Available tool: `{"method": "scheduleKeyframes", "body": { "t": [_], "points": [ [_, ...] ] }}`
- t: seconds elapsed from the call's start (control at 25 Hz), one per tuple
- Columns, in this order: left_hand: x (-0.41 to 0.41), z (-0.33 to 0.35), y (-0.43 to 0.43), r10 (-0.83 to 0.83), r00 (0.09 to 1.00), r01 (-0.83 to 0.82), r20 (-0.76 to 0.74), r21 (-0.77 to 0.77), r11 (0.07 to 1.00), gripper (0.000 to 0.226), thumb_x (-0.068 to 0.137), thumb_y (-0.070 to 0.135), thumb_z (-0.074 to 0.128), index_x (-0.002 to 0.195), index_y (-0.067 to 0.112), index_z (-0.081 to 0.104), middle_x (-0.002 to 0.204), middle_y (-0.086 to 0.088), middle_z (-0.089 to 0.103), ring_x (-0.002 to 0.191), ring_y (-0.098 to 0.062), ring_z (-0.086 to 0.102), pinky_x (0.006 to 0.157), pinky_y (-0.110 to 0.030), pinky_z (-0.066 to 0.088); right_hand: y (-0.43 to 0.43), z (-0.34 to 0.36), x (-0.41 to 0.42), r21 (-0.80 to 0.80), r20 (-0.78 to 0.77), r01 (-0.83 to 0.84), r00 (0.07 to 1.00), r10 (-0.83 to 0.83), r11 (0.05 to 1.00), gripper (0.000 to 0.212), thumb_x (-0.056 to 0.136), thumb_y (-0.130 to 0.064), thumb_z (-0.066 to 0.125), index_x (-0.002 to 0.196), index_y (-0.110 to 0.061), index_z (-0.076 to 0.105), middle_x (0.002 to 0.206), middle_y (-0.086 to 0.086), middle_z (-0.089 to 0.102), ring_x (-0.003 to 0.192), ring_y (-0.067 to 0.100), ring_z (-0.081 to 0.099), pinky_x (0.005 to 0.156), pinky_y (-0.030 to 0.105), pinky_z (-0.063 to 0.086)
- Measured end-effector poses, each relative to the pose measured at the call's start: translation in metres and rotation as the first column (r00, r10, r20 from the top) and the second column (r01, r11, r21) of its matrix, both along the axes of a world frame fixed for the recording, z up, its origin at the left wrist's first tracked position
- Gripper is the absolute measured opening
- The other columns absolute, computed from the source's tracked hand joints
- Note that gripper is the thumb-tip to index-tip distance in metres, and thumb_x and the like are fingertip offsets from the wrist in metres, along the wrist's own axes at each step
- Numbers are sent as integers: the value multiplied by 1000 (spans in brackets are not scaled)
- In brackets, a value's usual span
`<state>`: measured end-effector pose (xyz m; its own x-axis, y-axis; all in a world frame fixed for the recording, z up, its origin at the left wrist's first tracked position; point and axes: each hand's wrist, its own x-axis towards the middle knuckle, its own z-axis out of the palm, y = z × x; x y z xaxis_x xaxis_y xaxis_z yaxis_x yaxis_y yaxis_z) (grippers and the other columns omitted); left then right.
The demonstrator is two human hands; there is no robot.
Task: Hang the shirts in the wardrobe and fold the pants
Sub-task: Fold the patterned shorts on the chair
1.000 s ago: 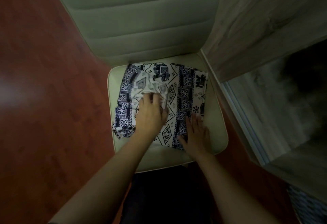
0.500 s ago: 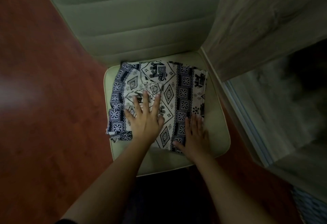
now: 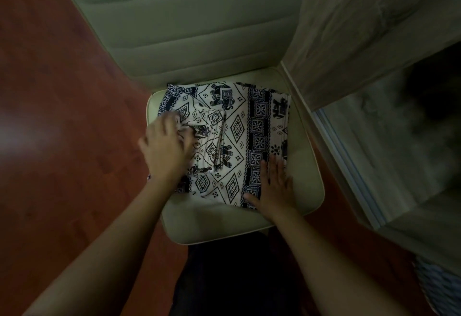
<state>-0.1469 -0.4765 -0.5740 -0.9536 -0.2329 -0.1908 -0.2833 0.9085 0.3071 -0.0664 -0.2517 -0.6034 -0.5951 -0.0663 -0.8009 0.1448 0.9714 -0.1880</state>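
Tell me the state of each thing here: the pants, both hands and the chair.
Pants, folded, lying on the chair seat, crumpled at the left.
Left hand, blurred, on the pants' left side; whether it holds cloth is unclear.
Right hand, flat, fingers straight, pressing the pants' near right corner.
Chair, seat bears the pants.

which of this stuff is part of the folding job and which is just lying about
In the job: patterned pants, left hand on their left side, right hand flat on their near right corner, chair seat under them, wardrobe.
Lying about: wood floor, striped thing at lower right, too cropped to identify.
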Motion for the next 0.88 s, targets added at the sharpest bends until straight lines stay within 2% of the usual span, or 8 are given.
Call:
{"method": "scheduleKeyframes", "body": {
  "t": [0.12, 0.32, 0.44, 0.48, 0.56, 0.68, 0.76, 0.88],
  "points": [
    [-12, -13, -32, 266, 900, -344, 345, 188, 920, 96, 72, 70, 58, 141, 12, 27, 138, -18, 36, 126, -38, 39, 100, -57, 38, 2, -2, 2, -1, -33, -2, 999, 2, 1000, 99, 85, -67, 38, 131, -21, -37, 138, 4, -48, 129, 23, -42, 113, 50, -10],
    [-32, 3, -42, 148, 836, -476, 529, 563, 676, 71, 71, 27, 78, 129, 11, 41, 117, -12, 59, 98, -28, 61, 90, -47, 50, 5, -6, 7, -53, -125, 9, 992, -16, 999, 97, 85, -68, 37, 141, -21, -28, 144, 3, -43, 134, 22, -38, 112, 50, -10],
    [-39, 20, -36, 75, 937, -237, 341, 462, 855, 56, 75, 17, 77, 123, 11, 49, 108, -1, 60, 95, -25, 59, 87, -40, 50, 8, 1, 10, -238, -191, 151, 961, -199, 959, 88, 88, -61, 41, 149, -22, -8, 157, -2, -17, 144, 15, -11, 115, 48, 0],
    [-41, 26, -30, 23, 974, -102, 225, 343, 934, 54, 77, 17, 75, 124, 10, 49, 109, -4, 60, 96, -27, 59, 85, -41, 49, 9, 8, 10, -363, -144, 274, 928, -344, 891, 84, 88, -58, 45, 150, -23, 0, 159, -3, -2, 144, 13, 4, 116, 45, 9],
    [-41, 42, -13, -156, 988, 155, 14, 62, 986, 49, 81, 13, 68, 125, 8, 48, 113, -16, 58, 98, -37, 56, 74, -46, 47, 11, 21, 11, -553, 107, 552, 790, -603, 624, 72, 90, -50, 46, 149, -25, 14, 154, -7, 23, 138, 9, 26, 111, 34, 28],
    [-34, 65, 22, -410, 895, 381, -178, -176, 908, 48, 79, 4, 63, 125, 4, 51, 100, -25, 55, 86, -40, 55, 51, -38, 37, 9, 33, 0, -519, 367, 807, 507, -780, 281, 49, 100, -40, 26, 141, -15, 35, 137, 2, 46, 123, 14, 46, 98, 28, 33],
    [-19, 62, 46, -552, 798, 490, -244, -271, 828, 56, 72, 2, 69, 125, 3, 52, 93, -22, 57, 77, -35, 55, 46, -31, 36, 13, 41, -14, -494, 443, 868, 305, -843, 55, 56, 100, -42, 14, 121, -10, 54, 121, 10, 56, 97, 16, 58, 91, 29, 38],
    [21, 22, 68, -737, 631, 657, -243, -339, 674, 54, 77, 7, 69, 127, 6, 51, 99, -15, 62, 78, -30, 57, 54, -35, 46, 23, 46, -34, -514, 426, 858, 234, -874, -21, 55, 97, -51, 16, 108, -19, 58, 106, 2, 61, 87, 8, 57, 79, 22, 40]
  ]
}}
